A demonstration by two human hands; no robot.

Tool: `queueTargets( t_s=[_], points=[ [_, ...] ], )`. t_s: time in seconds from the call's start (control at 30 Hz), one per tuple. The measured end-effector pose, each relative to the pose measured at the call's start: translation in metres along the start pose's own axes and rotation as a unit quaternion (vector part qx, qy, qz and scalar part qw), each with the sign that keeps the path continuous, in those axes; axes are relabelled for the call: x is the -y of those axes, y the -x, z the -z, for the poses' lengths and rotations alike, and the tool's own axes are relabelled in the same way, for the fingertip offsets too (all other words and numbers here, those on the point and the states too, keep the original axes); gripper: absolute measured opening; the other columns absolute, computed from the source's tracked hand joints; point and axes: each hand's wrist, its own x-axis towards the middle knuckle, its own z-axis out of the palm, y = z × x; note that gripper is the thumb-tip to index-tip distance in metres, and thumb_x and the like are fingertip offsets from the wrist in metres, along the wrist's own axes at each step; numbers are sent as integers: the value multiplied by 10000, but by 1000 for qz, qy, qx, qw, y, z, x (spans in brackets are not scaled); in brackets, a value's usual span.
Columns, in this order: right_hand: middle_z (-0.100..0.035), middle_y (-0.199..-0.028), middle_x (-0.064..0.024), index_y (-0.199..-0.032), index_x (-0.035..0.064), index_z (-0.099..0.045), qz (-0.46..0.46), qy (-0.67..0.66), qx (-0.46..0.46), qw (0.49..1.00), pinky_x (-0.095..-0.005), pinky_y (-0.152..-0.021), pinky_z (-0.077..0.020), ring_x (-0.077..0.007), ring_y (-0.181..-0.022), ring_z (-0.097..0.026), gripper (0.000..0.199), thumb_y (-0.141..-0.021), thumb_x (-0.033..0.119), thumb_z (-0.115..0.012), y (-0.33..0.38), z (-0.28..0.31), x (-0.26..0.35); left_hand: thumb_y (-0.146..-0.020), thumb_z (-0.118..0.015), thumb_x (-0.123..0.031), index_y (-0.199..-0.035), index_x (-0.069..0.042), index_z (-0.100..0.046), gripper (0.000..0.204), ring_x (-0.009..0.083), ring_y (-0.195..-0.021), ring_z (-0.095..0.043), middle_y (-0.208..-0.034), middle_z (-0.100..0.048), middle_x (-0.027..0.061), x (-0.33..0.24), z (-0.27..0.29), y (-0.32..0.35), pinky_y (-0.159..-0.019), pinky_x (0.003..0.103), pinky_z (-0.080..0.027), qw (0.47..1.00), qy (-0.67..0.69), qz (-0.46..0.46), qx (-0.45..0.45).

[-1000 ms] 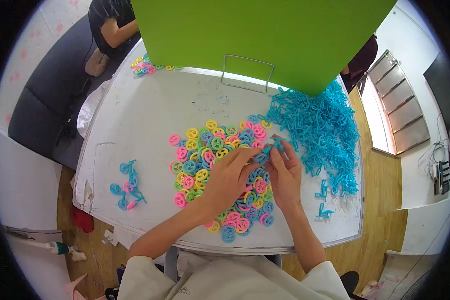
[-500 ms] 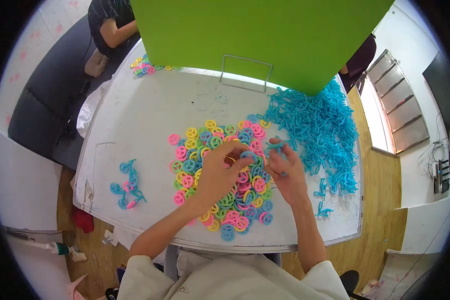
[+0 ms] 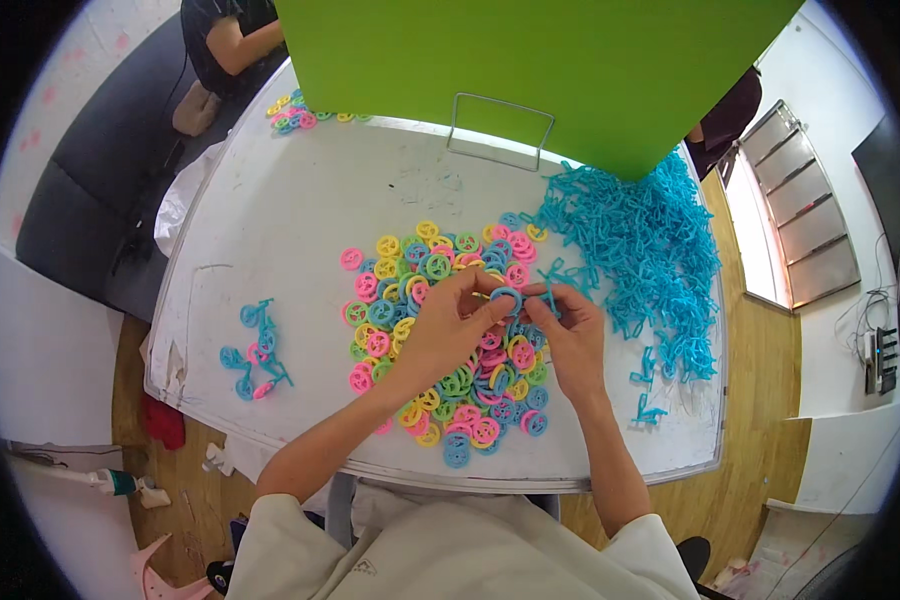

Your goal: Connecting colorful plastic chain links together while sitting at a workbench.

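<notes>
Over a heap of small plastic wheels (image 3: 458, 384) in pink, yellow, green and blue, my two hands meet. My left hand (image 3: 457, 322) pinches a blue wheel (image 3: 507, 296) between thumb and fingers. Close beside it, my right hand (image 3: 572, 335) grips a turquoise plastic piece (image 3: 550, 300) with a thin stem, held against or very near the wheel. My fingers partly cover both, so I cannot tell whether they are joined. At the right spreads a large pile of turquoise plastic pieces (image 3: 650, 260).
Several joined wheel-and-stem pieces (image 3: 260, 350) lie at the left of the white table (image 3: 300, 220). A tall green panel (image 3: 530, 80) with a wire loop (image 3: 500, 130) stands at the far side. Another person's arm (image 3: 245, 45) shows at far left; more wheels (image 3: 295, 115) lie nearby.
My right hand has come in toward my left, bringing the turquoise piece from beside the pile up to the blue wheel. The whole view has shifted slightly.
</notes>
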Motion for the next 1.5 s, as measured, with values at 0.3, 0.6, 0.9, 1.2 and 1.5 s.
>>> queueTargets(
  t_s=[0.3, 0.6, 0.9, 1.2, 1.5],
  points=[
    [-653, -856, -34, -1020, -15, -647, 22, 169, -3, 985, -190, -632, -465, -69, -714, -585, 168, -864, 48, -651, 5, -13, 12, -863, -588, 15, -944, 16, -545, 91, 110, -779, -612, -832, -622, 63, 4, -2, 1, -687, 247, -516, 997, -19, -51, -53],
    [-653, -820, -59, -1125, -13, -581, -60, 63, -1, 996, -194, -586, -455, -84, -734, -637, 257, -874, 26, -626, 8, -18, 14, -839, -592, 42, -944, 16, -562, 112, 121, -746, -608, -801, -607, 81, 2, -6, -1, -645, 252, -522, 990, -36, -114, -76],
    [-684, -873, -58, -1030, 9, -637, 120, 234, 8, 965, -218, -687, -515, -117, -796, -664, 201, -832, 9, -672, 4, -4, 10, -905, -556, -27, -1100, -5, -636, 211, 131, -769, -659, -882, -676, 108, -1, 2, 0, -669, 254, -547, 993, -50, -96, -52],
    [-685, -809, -59, -971, -9, -652, 36, 144, -53, 987, -188, -634, -484, -81, -741, -641, 143, -835, 29, -678, 5, -9, 7, -912, -558, -29, -1122, -5, -630, 224, 119, -851, -644, -984, -662, 84, -3, -4, 2, -743, 251, -560, 995, 14, -82, -50],
    [-678, -764, -47, -942, -2, -663, 25, 136, -108, 984, -196, -575, -462, -68, -687, -610, 143, -830, 78, -701, 10, -23, 7, -891, -585, -22, -1070, -32, -661, 195, 125, -746, -648, -869, -661, 83, 3, -9, 5, -600, 226, -490, 978, -92, -144, -120]
  ],
)
